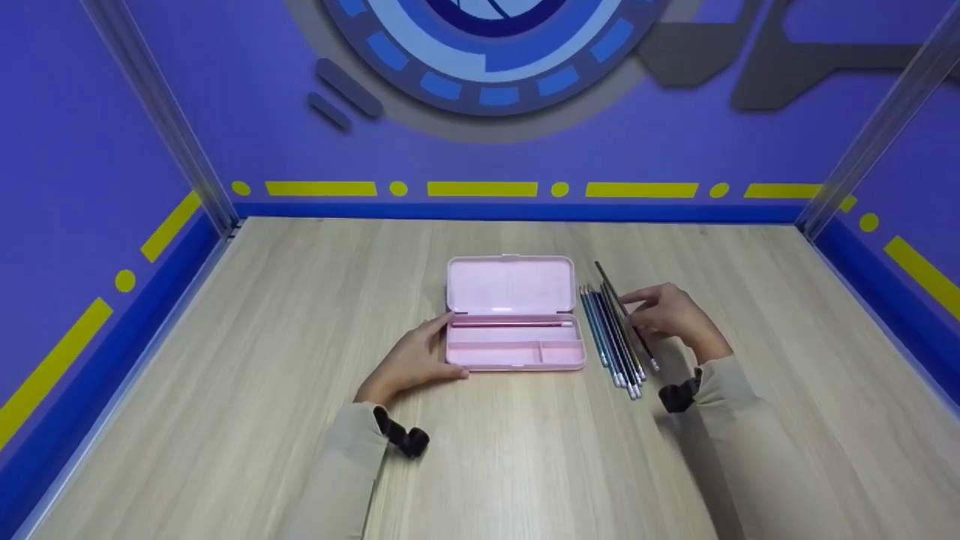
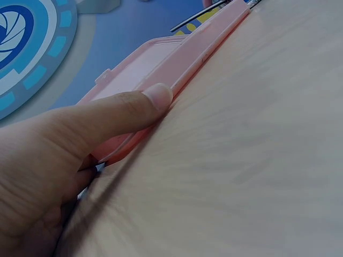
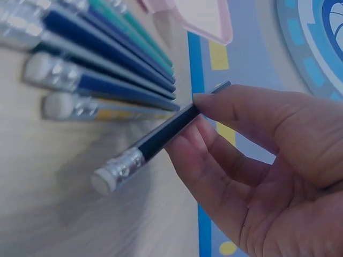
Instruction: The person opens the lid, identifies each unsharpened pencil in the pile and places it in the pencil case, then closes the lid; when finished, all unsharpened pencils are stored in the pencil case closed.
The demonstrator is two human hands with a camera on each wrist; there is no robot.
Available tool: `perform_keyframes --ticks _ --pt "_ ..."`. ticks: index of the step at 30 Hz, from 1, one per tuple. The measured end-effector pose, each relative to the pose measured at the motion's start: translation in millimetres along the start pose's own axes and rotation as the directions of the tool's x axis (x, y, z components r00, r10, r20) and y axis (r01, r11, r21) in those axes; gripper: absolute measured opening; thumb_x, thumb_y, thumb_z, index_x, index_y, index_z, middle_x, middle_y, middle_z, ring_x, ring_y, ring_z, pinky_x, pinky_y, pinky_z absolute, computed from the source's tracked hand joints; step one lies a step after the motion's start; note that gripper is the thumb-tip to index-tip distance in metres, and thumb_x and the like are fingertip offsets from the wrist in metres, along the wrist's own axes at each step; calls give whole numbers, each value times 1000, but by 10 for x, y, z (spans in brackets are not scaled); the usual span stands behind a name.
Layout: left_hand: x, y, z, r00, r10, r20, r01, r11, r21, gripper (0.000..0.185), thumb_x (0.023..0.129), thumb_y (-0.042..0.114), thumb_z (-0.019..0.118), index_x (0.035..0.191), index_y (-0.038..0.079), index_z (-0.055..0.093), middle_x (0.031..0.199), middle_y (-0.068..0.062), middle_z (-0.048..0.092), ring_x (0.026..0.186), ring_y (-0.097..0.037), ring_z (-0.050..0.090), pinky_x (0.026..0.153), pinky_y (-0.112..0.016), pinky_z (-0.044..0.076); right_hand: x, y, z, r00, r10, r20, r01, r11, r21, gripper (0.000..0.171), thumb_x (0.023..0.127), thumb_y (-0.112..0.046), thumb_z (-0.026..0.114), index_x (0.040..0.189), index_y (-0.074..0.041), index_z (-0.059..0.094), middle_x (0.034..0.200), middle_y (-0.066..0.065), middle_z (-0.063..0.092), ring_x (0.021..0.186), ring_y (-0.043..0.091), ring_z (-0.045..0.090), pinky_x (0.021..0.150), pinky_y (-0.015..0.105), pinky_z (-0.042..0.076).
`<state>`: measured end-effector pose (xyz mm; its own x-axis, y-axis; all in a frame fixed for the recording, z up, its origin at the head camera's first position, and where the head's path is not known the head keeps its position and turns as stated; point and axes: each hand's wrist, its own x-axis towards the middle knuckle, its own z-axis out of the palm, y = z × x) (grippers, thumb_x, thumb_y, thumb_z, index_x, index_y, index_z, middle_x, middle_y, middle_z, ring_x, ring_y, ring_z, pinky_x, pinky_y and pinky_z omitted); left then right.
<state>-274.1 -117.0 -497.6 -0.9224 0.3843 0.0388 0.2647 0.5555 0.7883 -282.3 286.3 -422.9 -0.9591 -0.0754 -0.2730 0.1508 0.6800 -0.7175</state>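
A pink pencil case lies open on the table, its lid tipped back away from me. Inside its long rear compartment is one pencil. My left hand holds the case by its left end, with the thumb against the front wall. To the right of the case my right hand pinches a dark pencil between thumb and fingers. That pencil is tilted, its white eraser end towards me. Beside it lies a bunch of blue, green and yellow pencils, erasers towards me.
The wooden table has blue-purple panels on the left, back and right. Each wrist wears a small black camera, one of them the left wrist camera. The front part of the case has a divider.
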Motion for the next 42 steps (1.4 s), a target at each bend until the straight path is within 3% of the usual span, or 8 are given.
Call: perform_keyframes --ticks 7,14,21,25,32,42 --pt "-3 -13 -2 1000 14 -2 -14 1000 -4 104 63 40 88 150 16 36 152 -15 38 142 -31 32 119 -46 23 28 -152 35 1000 -24 -15 24 1000 -3 44 87 -8 61 131 -4 58 114 23 65 80 17 62 72 34 60" --pt "-13 -41 -11 1000 13 -2 -13 1000 18 102 65 43 87 150 19 36 152 -14 37 143 -30 31 119 -46 25 63 -306 86 991 -132 2 132 991 -27 41 88 -7 61 128 -2 61 110 24 67 80 18 64 71 36 61" --pt "-3 -37 -14 1000 13 -2 -13 1000 4 102 65 41 88 149 18 36 153 -14 36 143 -30 30 120 -44 23 111 -442 133 983 -180 22 181 981 -64 38 88 -6 63 126 -5 64 106 19 67 81 17 62 74 37 60" --pt "0 -29 -12 1000 17 -2 -17 1000 0 102 64 39 88 149 18 36 153 -14 37 143 -29 30 120 -44 23 125 -529 171 978 -206 19 207 974 -97 34 88 -5 63 122 -7 67 103 17 69 75 15 59 68 32 58" --pt "2 1 -9 1000 29 1 -29 999 -14 103 63 37 89 149 15 36 151 -15 38 142 -30 32 119 -45 23 157 -629 269 955 -293 38 296 944 -144 28 86 0 65 112 -3 72 100 18 71 60 11 51 54 20 44" --pt "13 -8 -15 999 42 6 -42 999 -2 102 64 38 88 149 15 37 151 -16 38 142 -30 33 118 -44 26 206 -764 432 922 -379 75 387 909 -153 22 84 2 67 103 -3 75 97 16 73 71 13 58 61 19 49"
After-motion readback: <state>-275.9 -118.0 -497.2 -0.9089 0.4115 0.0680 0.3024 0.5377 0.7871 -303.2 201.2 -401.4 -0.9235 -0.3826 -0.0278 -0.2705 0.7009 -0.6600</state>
